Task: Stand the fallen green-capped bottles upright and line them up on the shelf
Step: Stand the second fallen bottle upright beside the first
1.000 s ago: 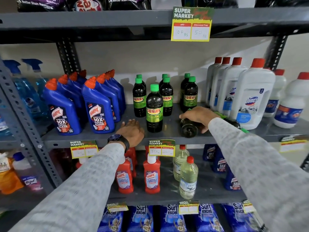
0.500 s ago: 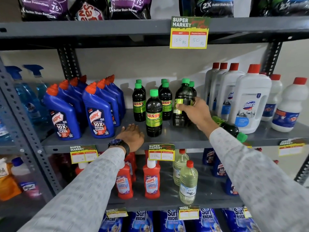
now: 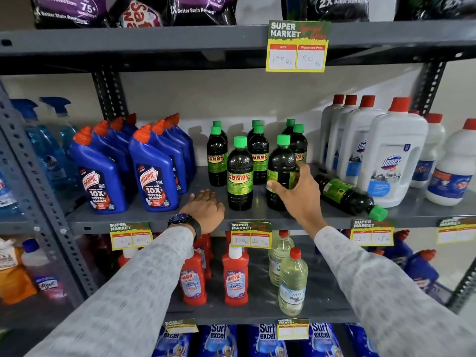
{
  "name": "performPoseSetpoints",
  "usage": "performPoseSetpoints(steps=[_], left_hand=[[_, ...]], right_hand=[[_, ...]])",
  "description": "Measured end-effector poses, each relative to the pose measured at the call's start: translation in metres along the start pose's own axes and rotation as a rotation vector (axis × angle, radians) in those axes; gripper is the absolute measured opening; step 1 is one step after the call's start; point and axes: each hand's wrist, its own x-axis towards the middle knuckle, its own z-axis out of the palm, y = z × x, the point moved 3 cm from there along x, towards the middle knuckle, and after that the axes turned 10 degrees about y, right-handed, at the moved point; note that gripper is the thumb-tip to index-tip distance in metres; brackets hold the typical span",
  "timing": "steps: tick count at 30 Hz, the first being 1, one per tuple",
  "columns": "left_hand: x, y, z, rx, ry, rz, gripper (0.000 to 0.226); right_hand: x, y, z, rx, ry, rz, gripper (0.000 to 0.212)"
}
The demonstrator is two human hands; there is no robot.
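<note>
Several dark green-capped Sunny bottles stand upright on the middle shelf point(image 3: 322, 215). One stands at the front point(image 3: 239, 176). Beside it on the right, another upright bottle point(image 3: 280, 163) rests on the shelf with my right hand point(image 3: 296, 194) wrapped around its lower half, label turned away. Just right of that hand, one fallen bottle point(image 3: 345, 193) lies on its side, cap pointing to the front right near the shelf edge. My left hand point(image 3: 206, 210) lies flat on the shelf's front edge, holding nothing, left of the front bottle.
Blue Harpic bottles point(image 3: 154, 176) crowd the shelf's left; white Domex jugs point(image 3: 391, 161) stand at the right, close behind the fallen bottle. Price tags point(image 3: 251, 234) hang on the shelf edge. Red bottles point(image 3: 235, 276) and clear bottles point(image 3: 292, 284) fill the shelf below.
My right hand raised a lying bottle upright and set it down at the front, next to the front bottle. My left hand stayed on the shelf edge.
</note>
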Motion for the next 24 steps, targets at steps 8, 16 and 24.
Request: performPoseSetpoints(steps=[8, 16, 24], left_hand=[[-0.001, -0.001, 0.001, -0.03, 0.008, -0.003, 0.066], [0.002, -0.003, 0.003, -0.038, 0.016, -0.015, 0.066], [0.002, -0.003, 0.003, -0.036, 0.022, -0.009, 0.066]], right_hand=[[0.01, 0.025, 0.002, 0.271, -0.354, 0.167, 0.056], [0.003, 0.018, 0.003, 0.179, -0.211, 0.129, 0.08], [0.006, 0.025, 0.002, 0.249, -0.351, 0.133, 0.068]])
